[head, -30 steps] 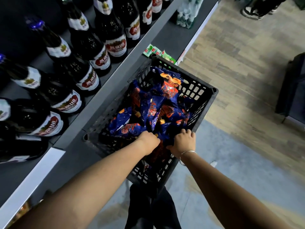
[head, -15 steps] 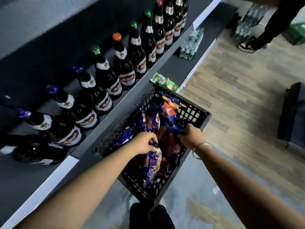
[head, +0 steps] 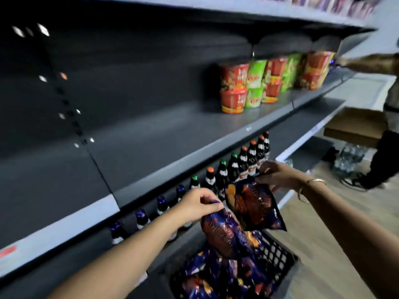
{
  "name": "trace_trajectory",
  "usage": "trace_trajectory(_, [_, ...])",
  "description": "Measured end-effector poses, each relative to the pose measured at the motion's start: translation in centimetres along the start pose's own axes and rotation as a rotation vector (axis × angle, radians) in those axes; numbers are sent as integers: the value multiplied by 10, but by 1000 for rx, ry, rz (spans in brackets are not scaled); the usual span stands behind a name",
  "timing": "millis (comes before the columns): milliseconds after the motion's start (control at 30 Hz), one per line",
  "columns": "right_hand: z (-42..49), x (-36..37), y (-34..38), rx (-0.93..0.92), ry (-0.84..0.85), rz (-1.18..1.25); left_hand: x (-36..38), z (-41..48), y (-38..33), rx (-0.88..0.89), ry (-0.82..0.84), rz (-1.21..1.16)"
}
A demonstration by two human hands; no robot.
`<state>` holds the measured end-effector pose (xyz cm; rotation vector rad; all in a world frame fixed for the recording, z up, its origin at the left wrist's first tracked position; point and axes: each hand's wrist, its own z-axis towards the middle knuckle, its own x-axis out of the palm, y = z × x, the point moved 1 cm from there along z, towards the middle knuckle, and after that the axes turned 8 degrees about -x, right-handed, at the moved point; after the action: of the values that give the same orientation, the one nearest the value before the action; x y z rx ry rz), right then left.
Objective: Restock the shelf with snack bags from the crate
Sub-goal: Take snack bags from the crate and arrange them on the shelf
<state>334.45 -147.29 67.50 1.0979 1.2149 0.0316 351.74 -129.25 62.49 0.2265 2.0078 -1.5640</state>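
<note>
Hands lift two snack bags above the crate (head: 280, 253): left hand (head: 195, 207) pinches one bag (head: 224, 231), right hand (head: 277, 175) pinches another bag (head: 254, 207), below the shelf (head: 172, 134).

A person's left hand (head: 195, 207) pinches the top of a purple snack bag (head: 224, 233), lifted above a black crate (head: 278, 253) of similar bags at six o'clock. The right hand (head: 278, 175) holds a second bag (head: 254, 207) by its top edge. Toward twelve o'clock runs a dark shelf (head: 162, 134); cup noodles (head: 254, 83) stand at one o'clock, bottles (head: 233, 167) below.
</note>
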Motion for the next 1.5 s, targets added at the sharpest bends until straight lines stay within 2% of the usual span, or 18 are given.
trace_trajectory(167, [10, -45, 123, -261, -121, 86, -98, -54, -54, 53, -330, -183])
trace_trajectory(267, [12, -44, 198, -452, -156, 53, -158, -93, -64, 59, -538, -272])
trace_trajectory(367, [16, -20, 268, -617, -103, 54, -214, -138, -57, 38, -720, -338])
trace_trajectory(567, [19, 68, 384, -779, 29, 33, -309, -236, 9, -147, -964, -433])
trace_trajectory(700, [15, 146, 456, -812, 61, -9, -364, -310, 60, -251, -1080, -514])
trace_trajectory(967, [-3, 302, 600, -921, 114, -46, -481, -445, 148, -460, -1369, -491])
trace_trajectory(1067, [-4, 354, 642, -972, 121, -40, -519, -475, 176, -562, -1392, -360])
trace_trajectory(1233, [-8, 423, 686, -1038, 61, -98, -570, -503, 224, -711, -1322, -107])
trace_trajectory(1400, [-3, 470, 698, -1074, 32, -290, -583, -498, 265, -721, -1294, -156])
trace_trajectory(1500, [8, 488, 695, -1048, 33, -312, -584, -489, 278, -740, -1299, -138])
